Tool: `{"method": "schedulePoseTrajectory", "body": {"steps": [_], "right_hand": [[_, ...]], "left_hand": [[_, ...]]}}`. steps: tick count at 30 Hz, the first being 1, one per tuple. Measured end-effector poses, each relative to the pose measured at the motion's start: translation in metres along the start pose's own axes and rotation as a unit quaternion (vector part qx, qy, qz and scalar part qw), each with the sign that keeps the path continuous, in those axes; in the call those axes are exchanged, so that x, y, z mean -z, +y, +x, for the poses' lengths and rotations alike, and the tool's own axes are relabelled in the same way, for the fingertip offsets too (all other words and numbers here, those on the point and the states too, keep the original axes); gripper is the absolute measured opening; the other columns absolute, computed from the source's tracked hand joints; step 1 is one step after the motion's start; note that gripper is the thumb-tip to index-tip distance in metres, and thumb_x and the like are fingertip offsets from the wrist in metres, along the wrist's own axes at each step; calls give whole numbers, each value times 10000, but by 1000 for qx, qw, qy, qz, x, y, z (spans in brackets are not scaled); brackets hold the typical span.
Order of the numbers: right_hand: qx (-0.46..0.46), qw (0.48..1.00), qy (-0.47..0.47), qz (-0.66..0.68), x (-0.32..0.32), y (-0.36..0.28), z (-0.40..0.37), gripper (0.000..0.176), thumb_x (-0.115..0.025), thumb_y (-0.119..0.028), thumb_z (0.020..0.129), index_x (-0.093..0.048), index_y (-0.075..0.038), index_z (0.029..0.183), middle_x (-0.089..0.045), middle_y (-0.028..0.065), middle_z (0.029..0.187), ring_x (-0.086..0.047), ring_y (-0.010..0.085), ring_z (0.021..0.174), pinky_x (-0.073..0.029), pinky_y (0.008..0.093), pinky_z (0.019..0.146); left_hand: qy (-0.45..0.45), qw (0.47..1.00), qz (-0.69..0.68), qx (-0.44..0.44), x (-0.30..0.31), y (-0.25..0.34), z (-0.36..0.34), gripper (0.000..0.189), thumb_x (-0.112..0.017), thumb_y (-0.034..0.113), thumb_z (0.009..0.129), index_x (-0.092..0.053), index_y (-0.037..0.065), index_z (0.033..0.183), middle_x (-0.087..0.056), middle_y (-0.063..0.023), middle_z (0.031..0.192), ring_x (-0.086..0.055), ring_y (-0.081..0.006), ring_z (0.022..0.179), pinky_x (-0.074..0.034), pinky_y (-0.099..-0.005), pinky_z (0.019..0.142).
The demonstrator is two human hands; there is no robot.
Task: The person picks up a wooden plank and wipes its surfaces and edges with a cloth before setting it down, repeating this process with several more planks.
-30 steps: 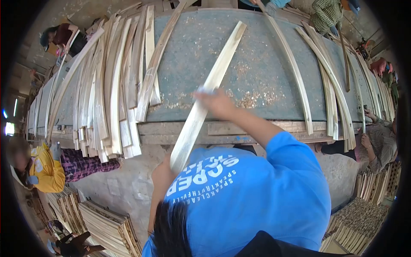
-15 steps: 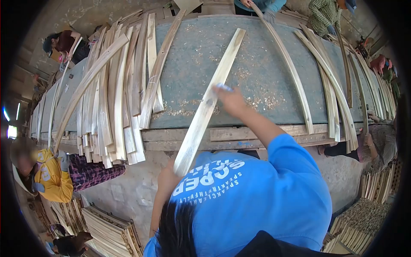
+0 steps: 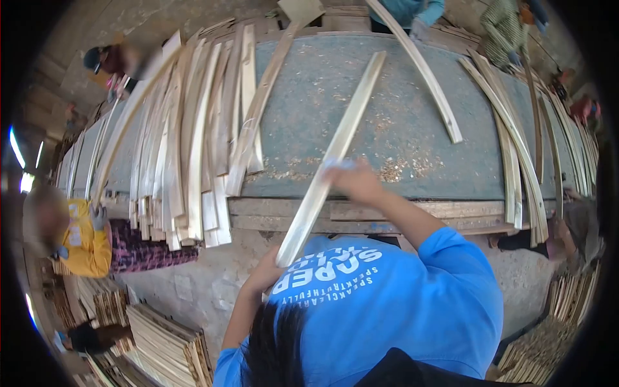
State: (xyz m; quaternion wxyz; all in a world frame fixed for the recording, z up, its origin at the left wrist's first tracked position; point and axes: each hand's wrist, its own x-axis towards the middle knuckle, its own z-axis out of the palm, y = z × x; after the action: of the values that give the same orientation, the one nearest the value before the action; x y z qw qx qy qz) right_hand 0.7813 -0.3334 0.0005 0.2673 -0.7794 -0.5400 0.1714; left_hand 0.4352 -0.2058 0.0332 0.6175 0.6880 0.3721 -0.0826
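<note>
A long pale wooden slat (image 3: 353, 119) slants from the table toward my chest. Its far end rests over the blue-grey tabletop (image 3: 419, 116). My left hand (image 3: 263, 271) is closed round the slat's near end, by my blue shirt. Further up, my right hand (image 3: 360, 184) is closed on a small whitish-blue object (image 3: 340, 166), pressed to the slat's face. Motion blurs that object, so its kind does not show. Wood shavings (image 3: 393, 171) lie scattered on the table beside the slat.
Many slats (image 3: 193, 142) lie overlapping at the left, and more slats (image 3: 506, 135) at the right. Across the table, a gloved person (image 3: 412, 19) handles another slat (image 3: 422, 77). A person in yellow (image 3: 87, 238) works at the left. Stacked wood (image 3: 164, 335) stands on the floor behind.
My right hand has slid down the slat, closer to my left hand. The slat across the table has been drawn away toward the far person. My view has shifted slightly.
</note>
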Motion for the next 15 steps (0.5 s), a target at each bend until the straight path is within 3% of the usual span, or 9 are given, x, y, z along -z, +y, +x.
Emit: {"method": "schedulePoseTrajectory", "body": {"steps": [2, 3, 5, 8, 10, 11, 13, 15], "right_hand": [[-231, 962, 120, 85, 14, 52, 18, 409, -458, -222, 1010, -594, -224, 1396, -634, 114, 1362, -613, 322, 1206, -334, 557, 1134], [-192, 959, 156, -138, 37, 53, 12, 555, -472, -33, 935, -523, -206, 1461, -642, 101, 1361, -647, 345, 1120, -354, 556, 1108], [-172, 941, 282, -72, 45, 79, 6, 740, -476, 77, 848, -442, -214, 1528, -654, 70, 1358, -659, 343, 1073, -369, 525, 1090], [-140, 949, 283, -14, 50, 82, -10, 838, -463, 119, 811, -366, -211, 1574, -627, 46, 1400, -662, 334, 1054, -367, 494, 1094], [-137, 955, 260, -37, 47, 90, -22, 913, -422, 154, 750, -340, -195, 1589, -624, 91, 1394, -678, 364, 1084, -442, 373, 1039], [-128, 957, 258, -36, 42, 95, -27, 913, -422, 154, 750, -340, -195, 1589, -624, 91, 1394, -678, 364, 1084, -442, 373, 1039], [-132, 940, 303, 90, 30, 106, -38, 899, -394, 161, 757, -358, -190, 1584, -609, 136, 1418, -637, 293, 1236, -415, 332, 1073], [-150, 938, 297, 98, 25, 111, -50, 851, -374, 169, 772, -382, -130, 1568, -647, 128, 1373, -581, 282, 1318, -416, 293, 1046]], "left_hand": [[-56, 992, -106, 42, -1, -1, -3, 654, -876, 235, 780, -578, -27, 1300, -675, -122, 1179, -644, -178, 1046, -536, -350, 918], [-67, 988, -129, 48, -3, 6, -8, 625, -857, 201, 806, -574, -21, 1316, -667, -114, 1200, -631, -158, 1072, -528, -327, 933], [-47, 988, -143, 31, -5, -6, -14, 626, -855, 190, 809, -570, -20, 1324, -666, -114, 1204, -633, -159, 1074, -528, -325, 932], [-33, 987, -158, 1, 2, -19, -15, 634, -856, 166, 790, -567, -12, 1325, -671, -105, 1182, -640, -167, 1049, -527, -325, 922], [36, 988, -148, -22, 9, -27, -13, 629, -847, 147, 765, -572, -5, 1310, -674, -93, 1149, -643, -168, 1013, -525, -328, 905], [83, 989, -116, -40, 16, -34, -6, 615, -836, 137, 744, -583, -4, 1286, -682, -96, 1090, -648, -174, 966, -527, -328, 877], [134, 987, -70, -50, 35, -12, -3, 625, -837, 141, 740, -581, -5, 1292, -687, -106, 1086, -654, -175, 967, -530, -331, 872], [200, 977, -22, -76, 59, 8, 2, 645, -843, 150, 728, -583, -13, 1295, -699, -132, 1081, -669, -190, 968, -537, -337, 864]]}}
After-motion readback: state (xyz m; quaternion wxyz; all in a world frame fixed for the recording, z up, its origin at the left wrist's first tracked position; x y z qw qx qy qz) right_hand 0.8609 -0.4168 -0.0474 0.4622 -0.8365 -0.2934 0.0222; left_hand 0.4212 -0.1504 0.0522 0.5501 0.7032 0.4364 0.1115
